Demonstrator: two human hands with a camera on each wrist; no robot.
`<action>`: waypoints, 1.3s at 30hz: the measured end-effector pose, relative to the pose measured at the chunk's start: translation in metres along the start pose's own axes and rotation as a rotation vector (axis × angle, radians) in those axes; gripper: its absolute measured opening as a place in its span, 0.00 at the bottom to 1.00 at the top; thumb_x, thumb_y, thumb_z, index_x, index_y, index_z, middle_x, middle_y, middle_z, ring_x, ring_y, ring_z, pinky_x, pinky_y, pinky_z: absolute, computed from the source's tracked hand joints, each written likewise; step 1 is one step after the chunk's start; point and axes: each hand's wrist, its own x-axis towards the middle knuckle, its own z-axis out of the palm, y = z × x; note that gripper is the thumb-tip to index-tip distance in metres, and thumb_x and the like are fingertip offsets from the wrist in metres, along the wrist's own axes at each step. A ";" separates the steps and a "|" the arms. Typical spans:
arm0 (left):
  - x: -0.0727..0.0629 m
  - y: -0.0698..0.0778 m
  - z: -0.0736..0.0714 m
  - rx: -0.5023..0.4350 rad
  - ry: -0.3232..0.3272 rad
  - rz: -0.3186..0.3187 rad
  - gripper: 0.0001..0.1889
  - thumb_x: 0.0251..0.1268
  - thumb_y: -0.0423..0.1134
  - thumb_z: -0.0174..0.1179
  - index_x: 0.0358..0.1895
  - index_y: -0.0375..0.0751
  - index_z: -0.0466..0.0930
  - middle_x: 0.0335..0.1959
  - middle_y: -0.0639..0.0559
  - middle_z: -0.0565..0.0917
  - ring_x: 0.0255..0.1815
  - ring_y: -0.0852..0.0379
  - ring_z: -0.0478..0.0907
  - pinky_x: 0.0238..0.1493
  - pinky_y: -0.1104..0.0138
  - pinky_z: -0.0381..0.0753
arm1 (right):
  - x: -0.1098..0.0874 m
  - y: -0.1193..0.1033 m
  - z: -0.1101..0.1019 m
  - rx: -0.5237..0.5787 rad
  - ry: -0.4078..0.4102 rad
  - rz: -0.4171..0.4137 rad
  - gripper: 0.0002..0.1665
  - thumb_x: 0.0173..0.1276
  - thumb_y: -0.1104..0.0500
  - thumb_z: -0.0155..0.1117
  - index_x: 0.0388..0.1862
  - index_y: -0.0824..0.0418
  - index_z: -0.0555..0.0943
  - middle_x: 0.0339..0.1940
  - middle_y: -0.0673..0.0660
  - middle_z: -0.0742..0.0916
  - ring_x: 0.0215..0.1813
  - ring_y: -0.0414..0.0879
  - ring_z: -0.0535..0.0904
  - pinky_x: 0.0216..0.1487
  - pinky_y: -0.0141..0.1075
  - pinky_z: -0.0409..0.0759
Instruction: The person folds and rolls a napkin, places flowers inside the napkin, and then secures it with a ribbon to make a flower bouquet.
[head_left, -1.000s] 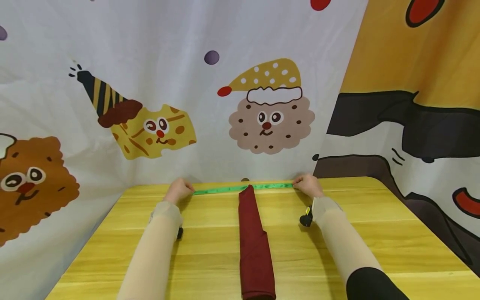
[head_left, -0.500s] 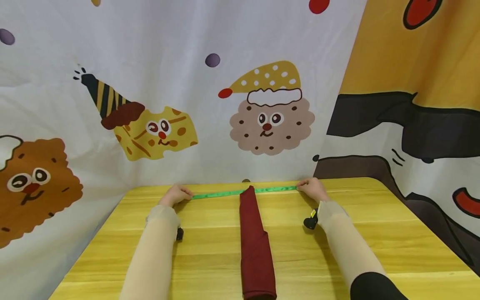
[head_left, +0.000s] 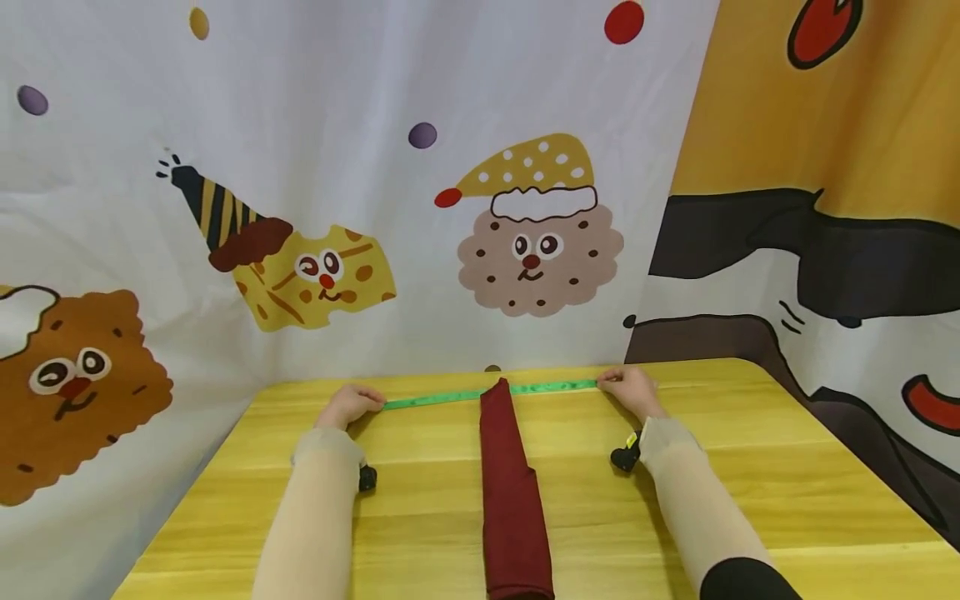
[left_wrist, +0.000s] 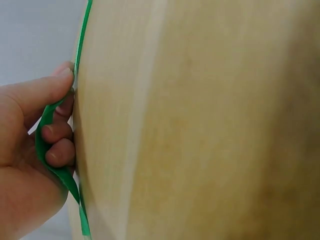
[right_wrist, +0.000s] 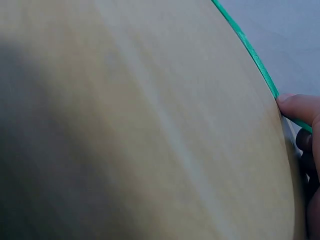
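A green ribbon [head_left: 431,400] stretches sideways across the far part of the wooden table. My left hand [head_left: 350,406] pinches its left end between thumb and fingers. In the left wrist view, the ribbon's tail [left_wrist: 47,155] loops through the curled fingers and hangs past the palm. The right hand [head_left: 632,390] pinches the other end, with the thumb [right_wrist: 295,105] pressed on the ribbon. A long, narrow folded dark red cloth [head_left: 513,500] lies lengthwise between the forearms. Its pointed far tip covers the middle of the ribbon, which passes beneath it.
The wooden table [head_left: 420,533] ends just beyond the hands at a white curtain [head_left: 427,275] printed with cartoon food. On the right, the curtain turns yellow, black and brown. A small black device [head_left: 626,452] sits at the right wrist, another [head_left: 367,477] at the left.
Both hands have drawn slightly nearer and a little apart, pulling the ribbon with them so it crosses lower under the cloth's tip. The head view has tilted up slightly.
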 end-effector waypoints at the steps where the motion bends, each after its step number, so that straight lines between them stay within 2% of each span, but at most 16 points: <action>1: -0.002 0.000 0.001 -0.004 0.008 -0.004 0.09 0.64 0.33 0.62 0.44 0.32 0.85 0.51 0.37 0.81 0.55 0.40 0.73 0.60 0.49 0.67 | -0.001 0.001 0.001 -0.004 0.005 0.001 0.12 0.67 0.53 0.66 0.40 0.60 0.87 0.44 0.60 0.87 0.50 0.60 0.78 0.54 0.59 0.55; 4: -0.006 0.000 0.004 -0.023 0.027 -0.012 0.09 0.64 0.33 0.62 0.44 0.32 0.85 0.53 0.36 0.80 0.56 0.39 0.73 0.60 0.49 0.68 | -0.003 0.002 0.002 -0.016 0.027 0.009 0.13 0.66 0.52 0.67 0.41 0.61 0.87 0.44 0.60 0.87 0.48 0.59 0.79 0.53 0.59 0.55; 8: -0.008 0.001 0.006 -0.044 0.047 -0.011 0.09 0.65 0.32 0.61 0.44 0.31 0.85 0.54 0.35 0.79 0.55 0.39 0.72 0.58 0.50 0.69 | -0.004 0.003 0.003 -0.033 0.047 0.016 0.14 0.66 0.52 0.67 0.41 0.62 0.87 0.43 0.61 0.87 0.48 0.60 0.79 0.55 0.63 0.53; 15: -0.010 0.000 0.007 -0.078 0.060 -0.012 0.08 0.63 0.29 0.61 0.43 0.30 0.85 0.50 0.35 0.80 0.48 0.44 0.74 0.50 0.55 0.71 | -0.007 0.001 0.002 -0.030 0.071 0.024 0.12 0.65 0.53 0.67 0.38 0.61 0.88 0.41 0.60 0.88 0.47 0.60 0.79 0.58 0.65 0.51; 24: -0.014 -0.001 0.007 -0.036 0.045 0.014 0.08 0.62 0.29 0.63 0.42 0.30 0.85 0.44 0.39 0.83 0.50 0.42 0.75 0.56 0.51 0.71 | -0.013 0.005 0.001 -0.052 0.076 0.005 0.12 0.65 0.52 0.67 0.39 0.59 0.88 0.42 0.59 0.88 0.48 0.60 0.80 0.54 0.61 0.57; 39: -0.027 -0.003 0.008 -0.023 -0.008 0.037 0.09 0.64 0.30 0.61 0.44 0.31 0.85 0.49 0.37 0.81 0.54 0.38 0.74 0.59 0.48 0.69 | -0.034 0.004 -0.006 -0.055 0.062 -0.015 0.11 0.66 0.52 0.67 0.38 0.57 0.88 0.41 0.58 0.88 0.45 0.58 0.80 0.53 0.60 0.58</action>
